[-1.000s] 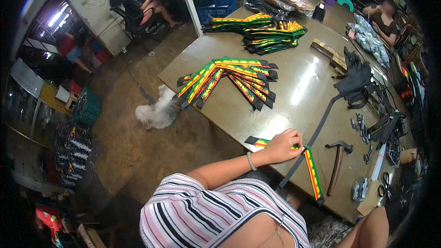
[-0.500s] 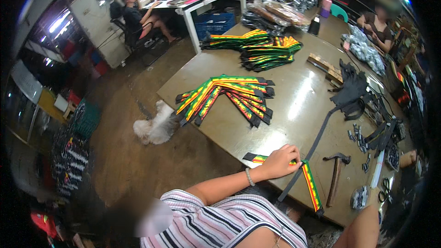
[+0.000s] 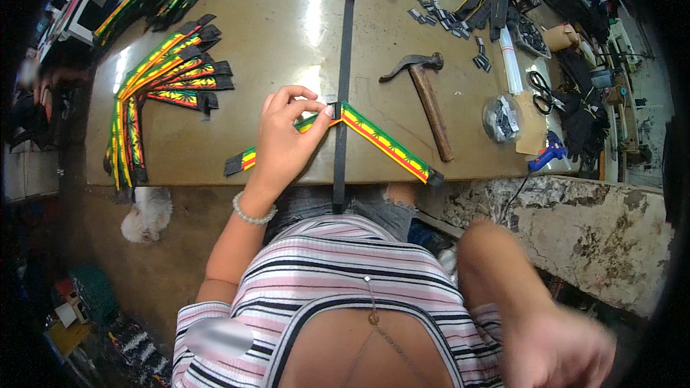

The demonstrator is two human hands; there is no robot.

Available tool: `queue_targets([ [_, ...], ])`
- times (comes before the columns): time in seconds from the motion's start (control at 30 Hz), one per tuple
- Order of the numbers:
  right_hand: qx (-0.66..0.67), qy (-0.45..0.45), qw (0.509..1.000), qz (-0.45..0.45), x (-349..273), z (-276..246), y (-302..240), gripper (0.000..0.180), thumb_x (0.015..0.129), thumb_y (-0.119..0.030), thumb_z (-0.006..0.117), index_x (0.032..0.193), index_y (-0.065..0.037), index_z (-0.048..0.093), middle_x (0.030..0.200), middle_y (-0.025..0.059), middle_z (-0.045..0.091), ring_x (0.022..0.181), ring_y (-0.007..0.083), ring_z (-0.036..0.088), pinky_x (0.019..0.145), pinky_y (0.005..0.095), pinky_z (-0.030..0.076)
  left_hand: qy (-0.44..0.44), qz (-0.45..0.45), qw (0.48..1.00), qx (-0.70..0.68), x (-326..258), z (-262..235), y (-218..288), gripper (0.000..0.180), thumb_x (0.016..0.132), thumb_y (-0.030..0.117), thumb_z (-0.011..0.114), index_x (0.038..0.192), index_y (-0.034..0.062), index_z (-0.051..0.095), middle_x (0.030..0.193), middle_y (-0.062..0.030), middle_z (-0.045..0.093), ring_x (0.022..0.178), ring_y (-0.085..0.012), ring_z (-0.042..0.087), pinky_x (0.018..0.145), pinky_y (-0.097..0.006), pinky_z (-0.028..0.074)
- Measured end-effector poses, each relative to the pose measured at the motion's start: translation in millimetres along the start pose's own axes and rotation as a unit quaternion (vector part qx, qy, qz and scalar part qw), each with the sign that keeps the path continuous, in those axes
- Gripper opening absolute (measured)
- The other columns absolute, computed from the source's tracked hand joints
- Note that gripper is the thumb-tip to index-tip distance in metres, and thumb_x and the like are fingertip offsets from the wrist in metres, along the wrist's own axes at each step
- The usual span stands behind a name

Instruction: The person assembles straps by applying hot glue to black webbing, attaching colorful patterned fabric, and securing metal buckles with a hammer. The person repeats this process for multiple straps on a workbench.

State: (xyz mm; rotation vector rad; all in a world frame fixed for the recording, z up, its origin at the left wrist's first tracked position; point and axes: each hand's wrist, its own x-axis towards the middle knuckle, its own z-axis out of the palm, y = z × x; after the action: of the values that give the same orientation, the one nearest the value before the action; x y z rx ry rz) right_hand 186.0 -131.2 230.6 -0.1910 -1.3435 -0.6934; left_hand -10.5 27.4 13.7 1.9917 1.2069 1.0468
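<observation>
Left hand (image 3: 287, 136) pinches red-yellow-green striped woven strap (image 3: 384, 142) at its bend, over long black webbing strip (image 3: 342, 100), just left of wooden-handled hammer (image 3: 429, 97). Right hand (image 3: 568, 352) blurred, grip unclear.

Right hand (image 3: 568, 348) dropped off table to lap; view tilted down.

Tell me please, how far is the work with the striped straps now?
Done: a fan of finished striped straps lies on the table. In hand: the left hand pinches one striped strap where it crosses the long black webbing. The right hand is off the table, blurred. Left: loose black pieces and the hammer lie untouched.
</observation>
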Motion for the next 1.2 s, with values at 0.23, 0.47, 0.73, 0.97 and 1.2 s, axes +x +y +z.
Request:
queue_targets([
  [0.23, -0.105, -0.259, 0.684, 0.674, -215, 10, 1, 0.011, 0.093, -0.001, 0.062, 0.103, 0.002, 0.067, 0.094, 0.0072, 0.060, 0.072, 0.0095, 0.054, 0.065, 0.0228, 0.046, -0.065, -0.072, 0.995, 0.037, 4, 8, 1, 0.016, 0.084, 0.020, 0.077, 0.085, 0.0043, 0.076, 0.104, -0.0082, 0.066, 0.100, -0.0256, 0.061, 0.089, -0.035, 0.048],
  [0.47, -0.094, -0.316, 0.672, 0.663, -247, -1, -10, 0.011, 0.092, -0.002, 0.064, 0.101, 0.000, 0.068, 0.092, 0.0076, 0.060, 0.067, 0.0106, 0.053, 0.060, 0.0247, 0.045, -0.044, -0.075, 0.994, 0.067, 4, 14, 0, 0.016, 0.081, 0.021, 0.077, 0.088, 0.0070, 0.076, 0.101, -0.0061, 0.064, 0.096, -0.0264, 0.060, 0.082, -0.037, 0.050],
  [0.73, -0.096, -0.325, 0.686, 0.644, -253, 0, -13, 0.011, 0.092, -0.002, 0.064, 0.101, -0.001, 0.069, 0.093, 0.0088, 0.062, 0.071, 0.0139, 0.059, 0.062, 0.0251, 0.048, -0.006, -0.033, 0.994, 0.101, 0, 23, 1, 0.013, 0.081, 0.023, 0.075, 0.093, 0.0171, 0.076, 0.099, -0.0025, 0.061, 0.094, -0.0244, 0.059, 0.078, -0.037, 0.051],
  [0.97, 0.038, -0.506, 0.700, 0.503, -222, -13, -15, 0.034, 0.075, 0.000, 0.070, 0.108, -0.007, 0.068, 0.105, 0.0110, 0.059, 0.100, 0.0306, 0.058, 0.086, 0.0409, 0.050, -0.001, -0.031, 0.994, 0.102, -1, 24, -4, 0.015, 0.083, 0.023, 0.074, 0.097, 0.0174, 0.076, 0.101, -0.0026, 0.062, 0.095, -0.0239, 0.058, 0.078, -0.037, 0.051],
  [1.2, 0.044, -0.569, 0.676, 0.467, -230, -13, -34, 0.052, 0.073, -0.009, 0.080, 0.122, -0.011, 0.062, 0.108, 0.0102, 0.052, 0.100, 0.0299, 0.056, 0.084, 0.0404, 0.048, -0.025, -0.016, 0.999, 0.043, -5, 16, -7, 0.022, 0.083, 0.017, 0.076, 0.105, 0.0155, 0.077, 0.104, -0.0043, 0.065, 0.100, -0.0238, 0.060, 0.086, -0.036, 0.049],
])
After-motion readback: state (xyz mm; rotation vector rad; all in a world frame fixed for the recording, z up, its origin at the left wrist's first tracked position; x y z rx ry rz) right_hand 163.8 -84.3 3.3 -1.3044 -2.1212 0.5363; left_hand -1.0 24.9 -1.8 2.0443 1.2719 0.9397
